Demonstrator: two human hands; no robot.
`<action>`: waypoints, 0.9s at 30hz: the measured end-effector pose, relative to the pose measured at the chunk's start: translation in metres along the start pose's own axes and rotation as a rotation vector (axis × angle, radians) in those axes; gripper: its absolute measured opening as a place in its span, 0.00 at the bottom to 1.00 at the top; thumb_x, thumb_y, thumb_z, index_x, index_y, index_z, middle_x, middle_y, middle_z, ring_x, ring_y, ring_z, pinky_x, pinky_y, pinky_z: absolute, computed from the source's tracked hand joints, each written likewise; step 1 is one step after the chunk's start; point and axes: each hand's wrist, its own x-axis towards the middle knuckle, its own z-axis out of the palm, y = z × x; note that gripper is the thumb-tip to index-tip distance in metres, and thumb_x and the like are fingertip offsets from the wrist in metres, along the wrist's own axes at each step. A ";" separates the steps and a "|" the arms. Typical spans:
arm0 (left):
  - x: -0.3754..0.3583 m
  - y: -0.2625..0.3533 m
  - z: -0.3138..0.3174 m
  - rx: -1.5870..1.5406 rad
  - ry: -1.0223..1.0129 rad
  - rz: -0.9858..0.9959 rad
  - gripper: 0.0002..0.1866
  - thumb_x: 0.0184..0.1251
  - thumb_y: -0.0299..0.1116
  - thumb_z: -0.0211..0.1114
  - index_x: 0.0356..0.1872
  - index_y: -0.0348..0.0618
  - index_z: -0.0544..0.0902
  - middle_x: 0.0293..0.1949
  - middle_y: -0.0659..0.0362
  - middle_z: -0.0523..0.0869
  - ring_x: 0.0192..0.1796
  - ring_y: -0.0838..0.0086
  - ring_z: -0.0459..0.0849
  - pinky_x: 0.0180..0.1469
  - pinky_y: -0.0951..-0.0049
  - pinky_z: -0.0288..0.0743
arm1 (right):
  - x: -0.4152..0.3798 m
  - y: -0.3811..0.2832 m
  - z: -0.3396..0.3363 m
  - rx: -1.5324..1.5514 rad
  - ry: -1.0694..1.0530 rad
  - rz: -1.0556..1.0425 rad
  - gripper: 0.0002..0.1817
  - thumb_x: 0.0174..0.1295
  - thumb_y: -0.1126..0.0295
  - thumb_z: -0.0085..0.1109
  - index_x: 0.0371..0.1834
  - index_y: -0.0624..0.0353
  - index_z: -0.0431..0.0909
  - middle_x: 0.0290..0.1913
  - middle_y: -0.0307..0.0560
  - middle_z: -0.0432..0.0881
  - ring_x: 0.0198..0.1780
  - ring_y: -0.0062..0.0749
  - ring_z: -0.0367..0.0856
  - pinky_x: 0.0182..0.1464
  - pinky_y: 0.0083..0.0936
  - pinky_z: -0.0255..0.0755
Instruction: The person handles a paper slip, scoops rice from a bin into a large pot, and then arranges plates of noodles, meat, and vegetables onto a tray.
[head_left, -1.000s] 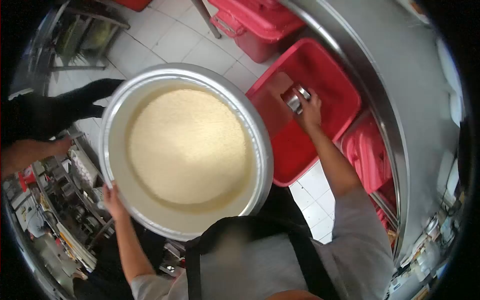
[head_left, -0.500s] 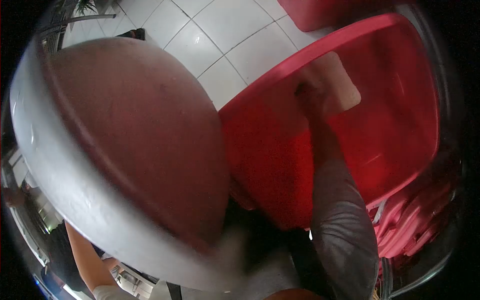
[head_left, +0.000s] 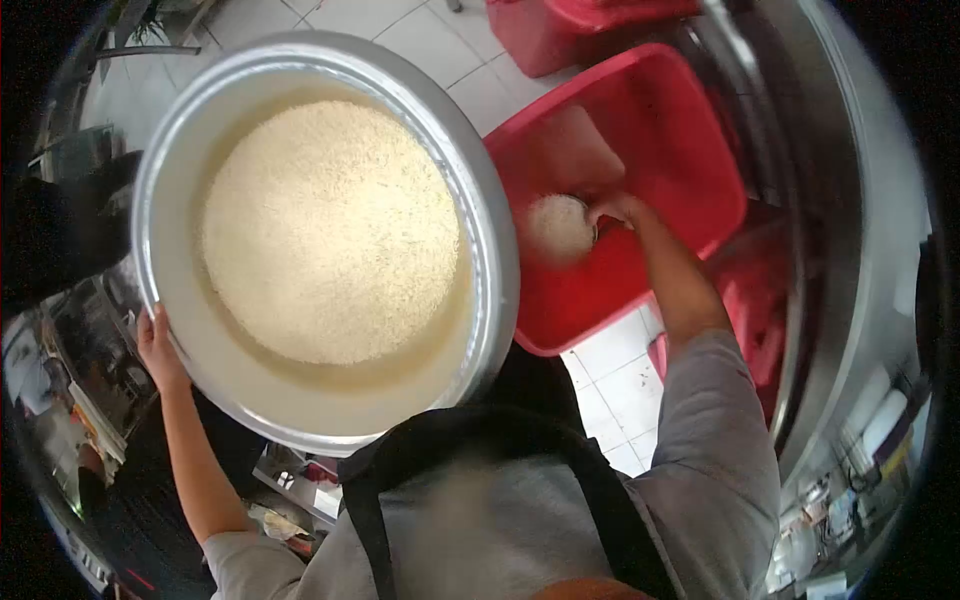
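Observation:
A large round metal pot (head_left: 488, 270) holds a broad bed of white rice (head_left: 330, 230). At the pot's lower left rim, my left hand (head_left: 160, 348) is closed on the edge. My right hand (head_left: 618, 210) is over the red plastic tub (head_left: 700, 130), to the right of the pot. It grips a small round cup (head_left: 595, 236) heaped with rice; most of the cup is hidden by the grains and by blur. Inside the tub, a pale patch (head_left: 575, 145) shows on the far side.
Another red container (head_left: 540, 40) stands behind the tub on the white tiled floor (head_left: 425, 40). A metal rail (head_left: 790, 200) and a grey surface (head_left: 840, 250) run along the right. A dark-clothed person's arm (head_left: 70, 230) is at the left edge.
The pot filled the left side with its brownish, blurred interior; now its rice shows in full view. My right hand was deep in the tub and now appears higher, with a rice-filled cup.

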 end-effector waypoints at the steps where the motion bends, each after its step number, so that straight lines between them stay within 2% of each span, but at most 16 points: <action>1: -0.015 0.024 0.005 -0.031 -0.007 0.008 0.15 0.65 0.39 0.58 0.44 0.37 0.77 0.35 0.64 0.78 0.37 0.82 0.74 0.39 0.82 0.67 | -0.021 0.008 -0.030 0.046 0.066 -0.096 0.40 0.41 0.78 0.54 0.65 0.54 0.59 0.59 0.46 0.67 0.58 0.36 0.67 0.48 0.33 0.74; 2: -0.018 0.024 0.007 -0.063 -0.024 0.007 0.15 0.65 0.38 0.58 0.44 0.37 0.77 0.34 0.64 0.78 0.37 0.82 0.74 0.39 0.82 0.67 | -0.091 -0.047 -0.009 0.246 0.038 -0.051 0.42 0.41 0.78 0.54 0.67 0.54 0.56 0.62 0.46 0.64 0.60 0.39 0.66 0.52 0.37 0.73; 5: -0.023 0.034 0.013 -0.121 -0.027 0.001 0.15 0.65 0.36 0.59 0.45 0.36 0.76 0.34 0.63 0.79 0.35 0.82 0.74 0.38 0.81 0.68 | -0.170 -0.061 0.011 0.561 0.076 -0.340 0.42 0.40 0.78 0.56 0.66 0.50 0.58 0.61 0.47 0.65 0.61 0.43 0.65 0.48 0.49 0.73; 8: -0.016 0.017 0.008 -0.177 -0.045 0.016 0.16 0.64 0.36 0.60 0.47 0.35 0.75 0.35 0.61 0.80 0.35 0.81 0.75 0.37 0.81 0.68 | -0.240 -0.101 0.064 0.660 0.275 -0.577 0.42 0.39 0.81 0.53 0.66 0.53 0.57 0.63 0.49 0.64 0.63 0.45 0.63 0.59 0.44 0.67; 9: -0.016 0.013 0.010 -0.150 -0.043 -0.002 0.17 0.63 0.36 0.60 0.48 0.35 0.75 0.35 0.61 0.80 0.34 0.81 0.75 0.37 0.81 0.68 | -0.266 -0.128 0.094 0.694 0.370 -0.582 0.43 0.39 0.82 0.51 0.67 0.55 0.55 0.63 0.50 0.63 0.64 0.45 0.62 0.62 0.42 0.63; 11: -0.022 0.018 0.013 -0.166 -0.034 -0.027 0.18 0.62 0.36 0.61 0.49 0.35 0.75 0.34 0.60 0.80 0.34 0.81 0.75 0.36 0.81 0.67 | -0.297 -0.173 0.143 0.643 0.502 -0.739 0.45 0.36 0.85 0.50 0.67 0.55 0.55 0.64 0.50 0.60 0.64 0.44 0.62 0.63 0.42 0.62; 13: -0.020 0.015 0.014 -0.177 -0.042 -0.062 0.19 0.61 0.36 0.62 0.50 0.36 0.75 0.32 0.61 0.80 0.32 0.82 0.74 0.34 0.81 0.67 | -0.314 -0.213 0.196 0.486 0.565 -0.880 0.45 0.37 0.86 0.56 0.66 0.56 0.55 0.65 0.49 0.59 0.65 0.42 0.62 0.64 0.39 0.61; 15: -0.029 0.022 0.019 -0.133 -0.017 -0.035 0.19 0.60 0.37 0.64 0.49 0.36 0.76 0.28 0.63 0.79 0.28 0.84 0.72 0.31 0.82 0.65 | -0.307 -0.215 0.233 0.282 0.700 -1.060 0.47 0.37 0.84 0.64 0.66 0.57 0.54 0.66 0.49 0.55 0.65 0.41 0.60 0.64 0.37 0.62; 16: -0.033 0.031 0.021 -0.146 0.002 -0.024 0.18 0.59 0.37 0.65 0.47 0.37 0.77 0.25 0.65 0.77 0.26 0.85 0.70 0.28 0.83 0.64 | -0.297 -0.220 0.248 -0.006 0.783 -1.164 0.46 0.37 0.80 0.69 0.65 0.59 0.56 0.66 0.50 0.50 0.66 0.40 0.57 0.64 0.36 0.61; 17: -0.033 0.030 0.018 -0.138 -0.010 -0.016 0.19 0.59 0.38 0.64 0.47 0.36 0.77 0.26 0.64 0.78 0.27 0.84 0.71 0.29 0.83 0.64 | -0.283 -0.220 0.266 -0.081 0.824 -1.219 0.43 0.37 0.80 0.68 0.63 0.56 0.62 0.66 0.52 0.47 0.67 0.44 0.55 0.62 0.34 0.63; 18: -0.034 0.029 0.019 -0.130 -0.024 -0.005 0.20 0.60 0.38 0.64 0.48 0.35 0.76 0.27 0.63 0.79 0.28 0.84 0.72 0.31 0.82 0.65 | -0.282 -0.228 0.275 -0.474 0.989 -1.225 0.34 0.36 0.78 0.69 0.54 0.48 0.75 0.64 0.55 0.50 0.66 0.48 0.55 0.60 0.34 0.63; 19: -0.032 0.029 0.020 -0.121 -0.044 0.005 0.20 0.61 0.39 0.63 0.48 0.34 0.76 0.28 0.61 0.79 0.30 0.83 0.73 0.32 0.81 0.66 | -0.261 -0.234 0.284 -0.550 0.972 -1.371 0.26 0.35 0.75 0.71 0.42 0.39 0.82 0.62 0.52 0.54 0.65 0.51 0.56 0.60 0.35 0.62; 20: -0.031 0.030 0.020 -0.127 -0.048 -0.003 0.20 0.61 0.39 0.63 0.48 0.34 0.76 0.29 0.61 0.79 0.30 0.83 0.73 0.33 0.81 0.66 | -0.245 -0.233 0.288 -0.779 1.090 -1.542 0.19 0.37 0.71 0.72 0.35 0.34 0.85 0.61 0.49 0.57 0.64 0.50 0.57 0.62 0.37 0.60; 21: -0.030 0.030 0.021 -0.131 -0.054 -0.010 0.20 0.61 0.39 0.63 0.49 0.34 0.75 0.29 0.61 0.80 0.30 0.82 0.73 0.33 0.82 0.66 | -0.237 -0.235 0.288 -0.805 1.020 -1.628 0.18 0.40 0.70 0.72 0.35 0.32 0.84 0.60 0.46 0.58 0.64 0.51 0.58 0.62 0.38 0.60; 25: -0.035 0.041 0.014 -0.090 -0.039 -0.044 0.20 0.61 0.38 0.62 0.49 0.34 0.76 0.31 0.61 0.80 0.32 0.82 0.74 0.36 0.81 0.67 | -0.242 -0.221 0.242 -0.799 1.349 -1.473 0.33 0.38 0.79 0.68 0.50 0.34 0.77 0.63 0.50 0.53 0.64 0.54 0.55 0.62 0.41 0.59; 27: -0.032 0.027 0.018 -0.118 -0.040 -0.047 0.18 0.62 0.36 0.61 0.48 0.34 0.76 0.34 0.61 0.80 0.35 0.80 0.75 0.39 0.80 0.68 | -0.242 -0.199 0.201 -0.548 1.371 -1.237 0.40 0.36 0.81 0.66 0.57 0.34 0.72 0.65 0.52 0.50 0.65 0.54 0.53 0.64 0.42 0.57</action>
